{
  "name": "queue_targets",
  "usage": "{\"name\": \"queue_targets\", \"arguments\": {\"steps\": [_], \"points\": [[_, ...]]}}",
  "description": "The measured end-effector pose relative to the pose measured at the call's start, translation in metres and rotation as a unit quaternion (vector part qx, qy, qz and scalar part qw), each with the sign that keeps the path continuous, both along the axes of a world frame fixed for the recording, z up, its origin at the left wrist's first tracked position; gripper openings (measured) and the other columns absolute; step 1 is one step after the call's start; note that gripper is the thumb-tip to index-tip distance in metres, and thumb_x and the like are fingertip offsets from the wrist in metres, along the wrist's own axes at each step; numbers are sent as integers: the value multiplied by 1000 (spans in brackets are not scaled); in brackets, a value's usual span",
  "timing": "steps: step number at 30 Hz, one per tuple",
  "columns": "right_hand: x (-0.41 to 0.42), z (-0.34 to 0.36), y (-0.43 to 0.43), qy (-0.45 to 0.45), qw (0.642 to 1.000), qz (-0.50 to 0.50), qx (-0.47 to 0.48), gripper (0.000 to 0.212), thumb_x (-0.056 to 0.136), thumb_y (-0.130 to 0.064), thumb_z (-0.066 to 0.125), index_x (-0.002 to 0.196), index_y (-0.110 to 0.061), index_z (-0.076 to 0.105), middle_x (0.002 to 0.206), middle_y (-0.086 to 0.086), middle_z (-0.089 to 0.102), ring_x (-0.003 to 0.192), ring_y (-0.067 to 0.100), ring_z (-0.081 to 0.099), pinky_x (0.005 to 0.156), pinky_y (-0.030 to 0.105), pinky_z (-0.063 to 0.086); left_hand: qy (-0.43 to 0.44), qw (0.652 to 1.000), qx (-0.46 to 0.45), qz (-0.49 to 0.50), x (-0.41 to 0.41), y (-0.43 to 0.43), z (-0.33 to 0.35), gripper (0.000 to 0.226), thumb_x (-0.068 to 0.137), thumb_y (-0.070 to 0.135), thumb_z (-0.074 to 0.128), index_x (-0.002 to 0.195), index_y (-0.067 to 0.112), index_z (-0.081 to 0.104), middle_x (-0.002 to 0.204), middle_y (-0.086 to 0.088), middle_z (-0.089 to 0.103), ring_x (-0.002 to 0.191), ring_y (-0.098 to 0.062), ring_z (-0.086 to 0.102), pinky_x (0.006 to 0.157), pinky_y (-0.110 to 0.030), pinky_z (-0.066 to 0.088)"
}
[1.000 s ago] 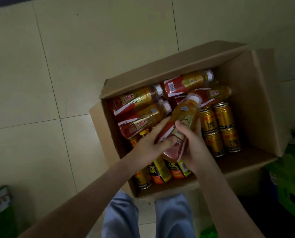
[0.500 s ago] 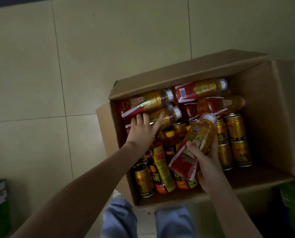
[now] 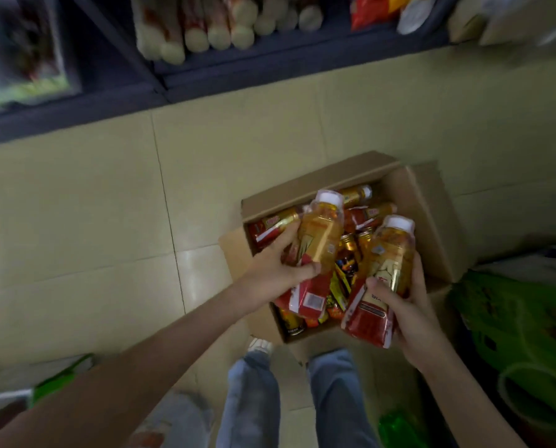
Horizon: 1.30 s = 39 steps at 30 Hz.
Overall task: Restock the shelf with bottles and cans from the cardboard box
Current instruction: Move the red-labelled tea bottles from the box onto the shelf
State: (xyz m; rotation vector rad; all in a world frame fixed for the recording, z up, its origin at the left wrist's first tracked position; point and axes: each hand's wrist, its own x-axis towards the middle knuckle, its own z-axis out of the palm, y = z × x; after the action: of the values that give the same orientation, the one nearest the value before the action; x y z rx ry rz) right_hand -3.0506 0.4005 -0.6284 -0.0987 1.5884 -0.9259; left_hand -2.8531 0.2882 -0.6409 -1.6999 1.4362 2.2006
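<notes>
An open cardboard box (image 3: 431,221) stands on the tiled floor, holding several amber tea bottles with red labels and gold cans (image 3: 347,244). My left hand (image 3: 279,266) grips one tea bottle (image 3: 318,244), white cap pointing away, lifted above the box. My right hand (image 3: 406,305) grips a second tea bottle (image 3: 383,279) the same way, to the right of the first. The dark shelf (image 3: 237,76) runs along the top of the view, with rows of bottles (image 3: 205,30) on its lowest level.
Green crates (image 3: 522,324) stand right of the box. A green carton (image 3: 60,379) lies at the lower left. My legs in jeans (image 3: 334,399) are below the box. Snack packs (image 3: 376,11) fill the shelf's upper right. Tiled floor lies between box and shelf.
My left hand has taken a second bottle out of the box. Both bottles have risen above it. The view has tilted up, bringing the shelf into sight.
</notes>
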Motion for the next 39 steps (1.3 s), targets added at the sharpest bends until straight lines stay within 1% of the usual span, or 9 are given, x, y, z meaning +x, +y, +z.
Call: {"name": "queue_targets", "arguments": {"steps": [6, 8, 13, 16, 22, 27, 31, 34, 39], "points": [[1, 192, 45, 55, 991, -48, -116, 71, 73, -17, 70, 122, -58, 41, 118, -7, 65, 100, 14, 68, 68, 28, 57, 147, 985, 17, -83, -19, 5, 182, 89, 68, 29, 81, 139, 50, 30, 127, -3, 59, 103, -19, 67, 85, -39, 56], [1, 251, 69, 77, 983, -71, -152, 67, 74, -15, 69, 119, -58, 42, 114, -8, 67, 100, 15, 68, 70, 29, 58, 177, 977, 13, -113, -27, 19, 235, 90, 61, 33, 80, 138, 46, 36, 126, -3, 61, 106, -21, 66, 87, -40, 55], [3, 369, 141, 130, 962, -115, -210, 95, 69, -19, 73, 143, -51, 23, 129, -1, 57, 105, 19, 67, 80, 41, 58, 218, 951, 39, -218, -47, 76, 352, 75, 57, 35, 82, 124, 20, 51, 114, -8, 69, 104, -26, 67, 89, -40, 54], [10, 425, 195, 161, 941, -162, -251, 91, 71, -17, 73, 139, -55, 26, 126, 0, 58, 100, 19, 69, 71, 36, 59, 245, 934, 40, -259, -61, 128, 411, 97, 44, 48, 91, 125, 15, 50, 115, -12, 68, 106, -30, 65, 93, -44, 51], [23, 492, 355, 235, 888, -217, -330, 88, 73, -17, 75, 138, -57, 30, 116, -4, 67, 102, 26, 68, 70, 39, 59, 311, 894, -6, -323, -87, 276, 498, 85, 52, 28, 89, 121, 40, 41, 121, -9, 63, 106, -28, 65, 85, -44, 56], [25, 541, 512, 317, 837, -260, -362, 90, 76, -16, 71, 137, -62, 24, 115, -11, 68, 103, 17, 68, 68, 31, 58, 305, 870, -106, -372, -119, 431, 556, 83, 63, 36, 83, 130, 27, 35, 115, -2, 66, 99, -18, 69, 88, -42, 55], [26, 577, 612, 398, 795, -275, -365, 84, 73, -21, 70, 124, -70, 24, 110, -22, 66, 103, 11, 67, 71, 27, 57, 339, 840, -79, -417, -136, 525, 596, 74, 68, 28, 76, 133, 25, 41, 115, -4, 67, 95, -17, 69, 78, -36, 57], [25, 600, 665, 431, 773, -281, -372, 91, 74, -21, 79, 133, -64, 24, 119, -17, 63, 106, 11, 66, 75, 30, 58, 373, 804, -77, -457, -140, 570, 624, 69, 70, 20, 67, 134, 23, 42, 124, -9, 63, 102, -20, 66, 82, -37, 58], [23, 640, 714, 495, 720, -299, -383, 91, 65, -25, 75, 134, -58, 25, 123, -10, 63, 107, 13, 65, 81, 36, 57, 417, 759, -145, -478, -150, 625, 669, 40, 65, 20, 69, 103, 21, 60, 90, 1, 74, 80, -14, 71, 67, -28, 58]]}}
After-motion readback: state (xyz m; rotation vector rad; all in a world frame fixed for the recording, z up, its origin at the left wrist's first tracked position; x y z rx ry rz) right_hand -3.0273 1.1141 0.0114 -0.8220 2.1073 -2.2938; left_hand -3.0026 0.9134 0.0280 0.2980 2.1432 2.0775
